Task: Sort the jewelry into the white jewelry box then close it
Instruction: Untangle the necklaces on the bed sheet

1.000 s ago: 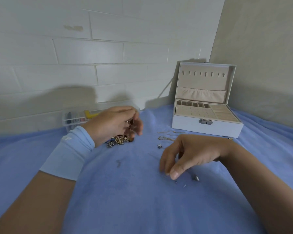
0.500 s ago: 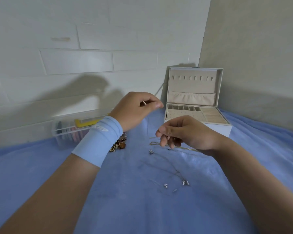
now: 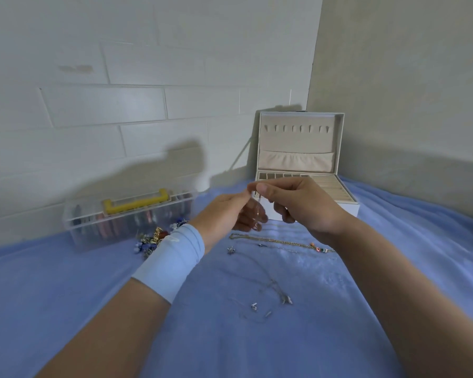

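A fine silver chain (image 3: pixel 271 296) lies nearest on the blue cloth (image 3: pixel 93 296), with a gold chain (image 3: pixel 279 241) beyond it. Above them the left hand (image 3: pixel 227 214) and right hand (image 3: pixel 306 205) meet, both pinching 1 small thin piece (image 3: pixel 260 199) that is too blurred to name. Behind stands the white jewelry box (image 3: pixel 348 210), lid up.

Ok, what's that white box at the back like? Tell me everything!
The white jewelry box sits on the blue cloth in the corner, lid standing open. Inside looks like soft beige fabric: hooks and a gathered pocket in the lid, square slots and ridged rows below. The left hand and right hand hide part of it.
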`<state>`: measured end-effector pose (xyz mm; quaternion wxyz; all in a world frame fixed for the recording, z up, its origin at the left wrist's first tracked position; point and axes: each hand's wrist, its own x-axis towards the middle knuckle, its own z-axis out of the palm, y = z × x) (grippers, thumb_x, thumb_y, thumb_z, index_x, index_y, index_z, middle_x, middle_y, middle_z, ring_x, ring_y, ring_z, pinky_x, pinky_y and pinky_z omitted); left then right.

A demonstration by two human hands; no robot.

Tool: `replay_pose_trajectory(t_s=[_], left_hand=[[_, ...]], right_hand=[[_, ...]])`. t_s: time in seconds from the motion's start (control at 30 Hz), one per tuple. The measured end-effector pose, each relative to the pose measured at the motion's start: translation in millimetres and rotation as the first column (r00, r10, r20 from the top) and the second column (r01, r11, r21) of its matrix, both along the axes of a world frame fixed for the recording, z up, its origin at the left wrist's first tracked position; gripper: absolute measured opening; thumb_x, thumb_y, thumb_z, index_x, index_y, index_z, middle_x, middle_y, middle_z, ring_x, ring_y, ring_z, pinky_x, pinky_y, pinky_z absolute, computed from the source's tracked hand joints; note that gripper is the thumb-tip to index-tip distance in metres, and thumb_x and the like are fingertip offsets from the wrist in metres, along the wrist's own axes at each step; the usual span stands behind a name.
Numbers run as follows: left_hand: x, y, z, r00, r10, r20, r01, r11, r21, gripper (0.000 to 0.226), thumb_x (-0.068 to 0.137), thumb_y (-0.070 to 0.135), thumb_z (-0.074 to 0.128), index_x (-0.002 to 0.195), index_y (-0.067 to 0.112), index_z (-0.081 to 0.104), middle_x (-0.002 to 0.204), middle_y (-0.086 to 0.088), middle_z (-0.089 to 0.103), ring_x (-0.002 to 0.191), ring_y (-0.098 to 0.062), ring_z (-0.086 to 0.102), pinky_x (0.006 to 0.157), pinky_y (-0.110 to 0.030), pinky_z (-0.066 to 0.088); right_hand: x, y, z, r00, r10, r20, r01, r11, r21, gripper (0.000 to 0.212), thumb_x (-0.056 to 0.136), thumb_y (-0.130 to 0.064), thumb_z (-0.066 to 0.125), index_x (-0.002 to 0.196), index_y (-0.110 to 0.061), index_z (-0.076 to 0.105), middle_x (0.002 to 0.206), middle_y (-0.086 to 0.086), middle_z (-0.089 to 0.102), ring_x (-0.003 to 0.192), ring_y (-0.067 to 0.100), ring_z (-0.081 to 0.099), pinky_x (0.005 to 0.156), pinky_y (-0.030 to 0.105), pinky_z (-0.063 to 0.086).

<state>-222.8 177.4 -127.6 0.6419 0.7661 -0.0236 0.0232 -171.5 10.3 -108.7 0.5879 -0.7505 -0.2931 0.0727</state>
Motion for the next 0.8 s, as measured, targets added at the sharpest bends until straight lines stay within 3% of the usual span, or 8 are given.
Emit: replay_pose_trajectory(t_s=[0.1, 0.17, 0.23, 0.43, 0.53, 0.63, 0.7, 0.8], left_hand=[[-5, 0, 5, 0.995, -0.089, -0.050, 0.084, 0.992, -0.090, 0.032, 0.105, 0.028, 0.040, 0.100, 0.011, 0.066, 0.098, -0.009, 0.073, 0.082, -0.024, 0.069, 0.077, -0.030, 0.051], [-5, 3, 3, 0.996, -0.080, -0.044, 0.074, 0.989, -0.125, 0.017, 0.099, 0.020, 0.056, 0.114, 0.014, 0.062, 0.103, -0.006, 0.071, 0.080, -0.026, 0.070, 0.075, -0.032, 0.054], [-5, 7, 1, 0.996, -0.074, -0.046, 0.070, 0.995, -0.076, 0.026, 0.093, 0.011, 0.066, 0.118, 0.017, 0.060, 0.103, -0.002, 0.069, 0.074, -0.026, 0.070, 0.071, -0.031, 0.056], [-3, 12, 0, 0.991, 0.090, 0.102, -0.109, 0.973, 0.203, 0.013, 0.095, 0.012, 0.063, 0.100, 0.017, 0.074, 0.099, 0.003, 0.075, 0.067, -0.025, 0.074, 0.060, -0.025, 0.056], [-2, 9, -1, 0.973, 0.141, 0.180, -0.180, 0.959, 0.220, 0.012, 0.094, 0.022, 0.065, 0.096, 0.024, 0.077, 0.096, -0.001, 0.076, 0.085, -0.017, 0.073, 0.074, -0.031, 0.057], [-3, 2, -1, 0.968, 0.148, 0.205, -0.181, 0.971, 0.156, 0.005, 0.088, 0.028, 0.073, 0.090, 0.030, 0.077, 0.089, 0.007, 0.077, 0.088, -0.006, 0.071, 0.083, -0.028, 0.054], [-3, -2, -1, 0.960, 0.162, 0.229, -0.199, 0.968, 0.151, 0.005, 0.082, 0.029, 0.078, 0.086, 0.032, 0.077, 0.083, 0.008, 0.077, 0.086, -0.007, 0.072, 0.086, -0.025, 0.053], [-1, -3, -2, 0.945, 0.203, 0.255, -0.254, 0.949, 0.184, 0.008, 0.079, 0.033, 0.081, 0.086, 0.030, 0.079, 0.079, 0.007, 0.076, 0.083, -0.009, 0.072, 0.085, -0.027, 0.055]], right_hand=[[0, -1, -2, 0.998, -0.066, 0.013, 0.065, 0.997, 0.029, 0.014, 0.095, -0.032, 0.068, 0.100, -0.031, 0.081, 0.067, -0.004, 0.058, 0.068, 0.019, 0.040, 0.060, 0.026, 0.037], [0, 0, -5, 0.997, -0.073, 0.021, 0.072, 0.996, 0.055, 0.015, 0.095, -0.032, 0.068, 0.101, -0.029, 0.081, 0.088, 0.000, 0.074, 0.072, 0.012, 0.050, 0.066, 0.026, 0.044], [1, 0, -7, 0.996, -0.091, 0.001, 0.090, 0.990, 0.105, 0.015, 0.095, -0.030, 0.067, 0.100, -0.027, 0.081, 0.102, 0.000, 0.077, 0.081, 0.011, 0.061, 0.075, 0.028, 0.050], [7, -1, -11, 0.995, -0.051, -0.083, 0.068, 0.972, 0.223, 0.022, 0.099, -0.023, 0.062, 0.107, -0.010, 0.077, 0.093, 0.004, 0.076, 0.086, 0.016, 0.069, 0.097, 0.043, 0.053], [5, 1, -12, 0.998, -0.029, -0.048, 0.037, 0.984, 0.173, 0.023, 0.102, -0.015, 0.057, 0.108, -0.004, 0.076, 0.094, 0.002, 0.076, 0.087, 0.018, 0.068, 0.101, 0.044, 0.054], [4, 0, -10, 1.000, -0.017, 0.007, 0.016, 0.992, 0.122, 0.028, 0.099, -0.002, 0.054, 0.116, -0.010, 0.074, 0.101, 0.011, 0.077, 0.099, 0.031, 0.069, 0.103, 0.038, 0.053], [3, 0, -10, 0.998, -0.019, 0.064, 0.014, 0.997, 0.071, 0.029, 0.098, -0.001, 0.056, 0.117, -0.016, 0.073, 0.104, 0.006, 0.078, 0.108, 0.024, 0.069, 0.101, 0.028, 0.053], [2, 0, -10, 0.994, -0.024, 0.108, 0.019, 0.999, 0.046, 0.029, 0.097, -0.001, 0.061, 0.109, -0.023, 0.075, 0.099, -0.006, 0.079, 0.102, 0.010, 0.072, 0.090, 0.015, 0.053]])
